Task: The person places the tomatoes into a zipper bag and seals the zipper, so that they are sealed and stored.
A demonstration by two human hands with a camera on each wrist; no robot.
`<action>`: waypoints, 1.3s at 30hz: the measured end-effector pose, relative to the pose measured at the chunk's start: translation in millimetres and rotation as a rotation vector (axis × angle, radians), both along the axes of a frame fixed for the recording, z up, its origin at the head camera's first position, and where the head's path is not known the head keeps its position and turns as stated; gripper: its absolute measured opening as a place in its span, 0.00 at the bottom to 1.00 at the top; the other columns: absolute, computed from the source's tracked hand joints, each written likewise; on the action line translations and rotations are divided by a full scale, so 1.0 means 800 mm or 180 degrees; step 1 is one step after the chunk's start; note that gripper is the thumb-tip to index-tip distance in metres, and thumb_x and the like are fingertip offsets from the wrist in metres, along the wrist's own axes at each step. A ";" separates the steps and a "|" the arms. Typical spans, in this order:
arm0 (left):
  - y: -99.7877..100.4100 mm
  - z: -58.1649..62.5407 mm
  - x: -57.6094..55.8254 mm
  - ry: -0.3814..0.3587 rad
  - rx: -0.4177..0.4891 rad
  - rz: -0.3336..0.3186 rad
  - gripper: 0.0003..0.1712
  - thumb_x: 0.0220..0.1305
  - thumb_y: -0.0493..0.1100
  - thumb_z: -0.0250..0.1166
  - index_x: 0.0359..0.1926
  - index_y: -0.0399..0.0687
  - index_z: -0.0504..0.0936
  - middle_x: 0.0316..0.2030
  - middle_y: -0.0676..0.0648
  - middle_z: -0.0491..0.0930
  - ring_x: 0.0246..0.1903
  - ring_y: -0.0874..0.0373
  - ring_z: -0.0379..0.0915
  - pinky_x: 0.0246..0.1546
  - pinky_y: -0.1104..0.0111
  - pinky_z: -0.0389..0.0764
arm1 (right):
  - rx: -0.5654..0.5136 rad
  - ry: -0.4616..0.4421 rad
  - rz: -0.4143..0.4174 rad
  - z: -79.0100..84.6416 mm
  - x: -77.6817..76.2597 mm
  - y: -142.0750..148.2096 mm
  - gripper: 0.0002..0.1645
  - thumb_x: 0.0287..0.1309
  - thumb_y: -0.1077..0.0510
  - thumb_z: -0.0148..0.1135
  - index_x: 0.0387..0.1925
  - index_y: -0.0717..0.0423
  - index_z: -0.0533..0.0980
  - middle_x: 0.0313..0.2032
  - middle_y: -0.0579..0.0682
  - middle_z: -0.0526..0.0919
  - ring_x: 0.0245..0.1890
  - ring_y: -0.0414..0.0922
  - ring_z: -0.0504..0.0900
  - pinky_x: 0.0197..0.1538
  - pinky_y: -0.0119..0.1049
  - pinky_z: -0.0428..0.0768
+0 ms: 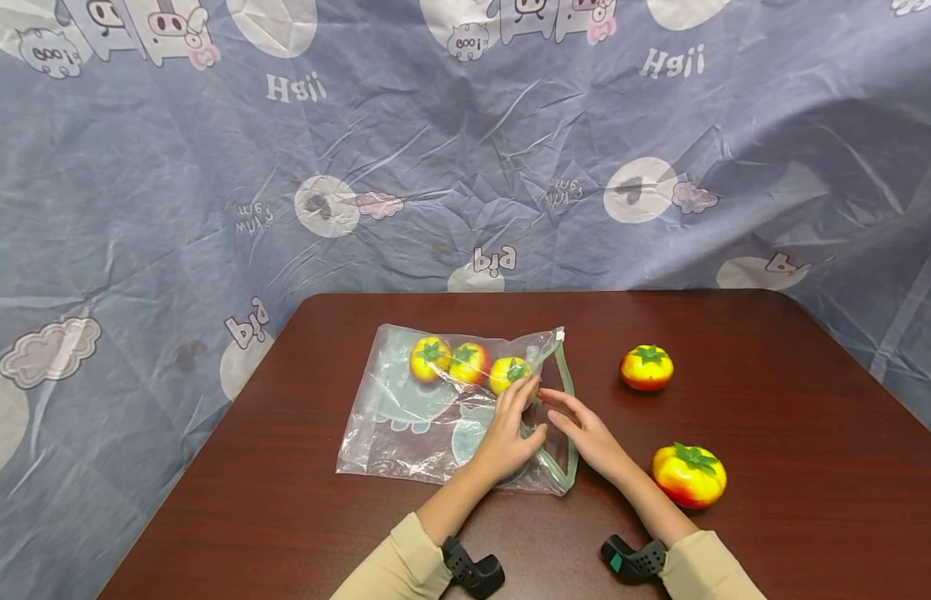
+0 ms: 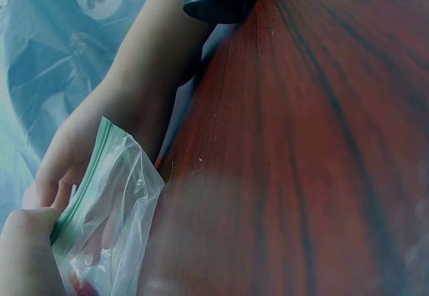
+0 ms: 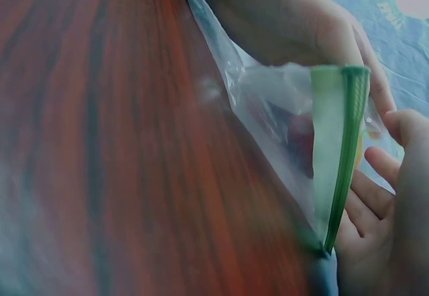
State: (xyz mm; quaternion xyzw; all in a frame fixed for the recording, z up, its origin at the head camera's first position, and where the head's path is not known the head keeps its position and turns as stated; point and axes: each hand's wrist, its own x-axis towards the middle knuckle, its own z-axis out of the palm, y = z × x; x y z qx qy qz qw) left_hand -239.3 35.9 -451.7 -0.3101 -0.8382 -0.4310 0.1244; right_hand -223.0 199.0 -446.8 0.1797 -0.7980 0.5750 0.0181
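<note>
A clear zip bag with a green zip edge lies flat, its mouth facing right. Inside it, in a row along the far side, are three yellow-red tomatoes with green leafy tops. My left hand holds the bag at its mouth, the thumb by the green edge and the fingers over the film near the rightmost tomato. At the mouth, my right hand is held with loosely bent fingers, close to the left fingertips, gripping nothing that I can see. The right wrist view shows its fingers beside the zip edge.
Two more tomatoes lie outside the bag on the right: one farther back, one close to my right forearm. The dark brown table meets a printed blue-grey cloth at the back. Each wrist bears a black device.
</note>
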 end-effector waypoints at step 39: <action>0.001 0.001 -0.002 0.0092 -0.0032 0.0024 0.40 0.50 0.41 0.58 0.66 0.44 0.58 0.62 0.41 0.60 0.62 0.48 0.55 0.61 0.57 0.64 | 0.0691 0.1341 -0.1219 0.068 0.076 0.031 0.15 0.55 0.67 0.56 0.45 0.55 0.77 0.35 0.50 0.82 0.34 0.30 0.79 0.37 0.15 0.74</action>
